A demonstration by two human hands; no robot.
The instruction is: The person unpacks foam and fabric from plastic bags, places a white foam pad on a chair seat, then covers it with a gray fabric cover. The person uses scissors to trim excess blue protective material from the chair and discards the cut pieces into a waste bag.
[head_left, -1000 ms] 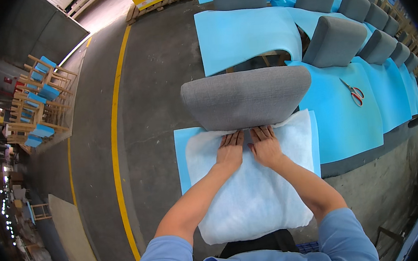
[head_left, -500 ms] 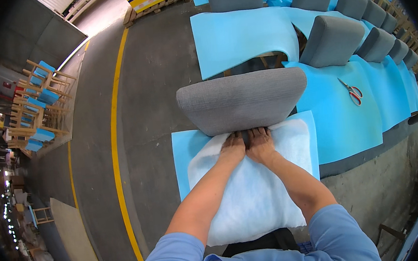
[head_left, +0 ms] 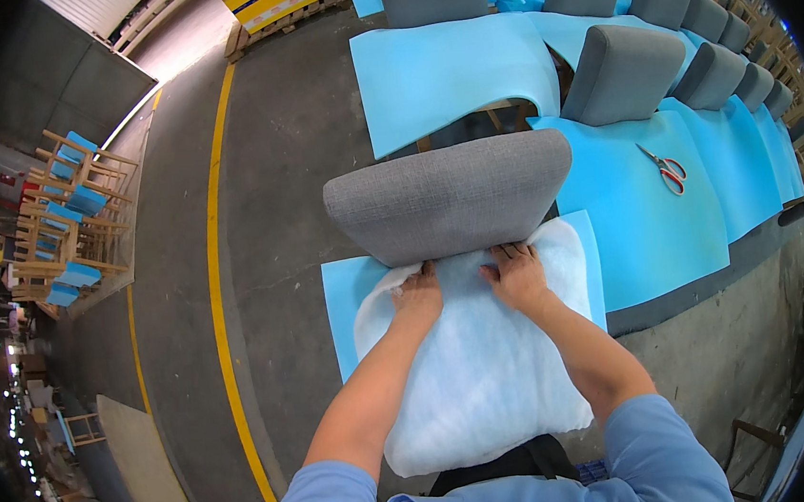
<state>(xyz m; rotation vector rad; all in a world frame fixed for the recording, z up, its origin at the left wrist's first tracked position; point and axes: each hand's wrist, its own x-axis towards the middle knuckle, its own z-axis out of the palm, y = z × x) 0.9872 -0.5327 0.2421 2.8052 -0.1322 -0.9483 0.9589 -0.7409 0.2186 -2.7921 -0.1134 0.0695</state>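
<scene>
A sheet of white batting point(head_left: 489, 368) covers the chair seat in front of me. Behind it stands a grey fabric chair backrest point(head_left: 450, 199), its lower edge meeting the batting. My left hand point(head_left: 418, 297) is at the left part of that edge, closed on a turned-up fold of the batting; some of its fingers are hidden. To the right, my right hand point(head_left: 519, 277) lies on the batting against the backrest's base, thumb held apart and fingertips partly tucked at the seam. Light-blue foam sheet point(head_left: 337, 300) shows on both sides beneath the batting.
Red-handled scissors point(head_left: 671, 172) lie on a blue sheet point(head_left: 650, 248) at the right. Several grey backrests point(head_left: 621, 74) stand in rows beyond. Wooden chair frames point(head_left: 65, 223) are stacked at the far left, past a yellow floor line point(head_left: 216, 267). A yellow box point(head_left: 270, 0) sits on a pallet.
My hands have moved apart along the backrest's lower edge, the left one toward the left corner, the right one slightly rightward. The view has shifted a little.
</scene>
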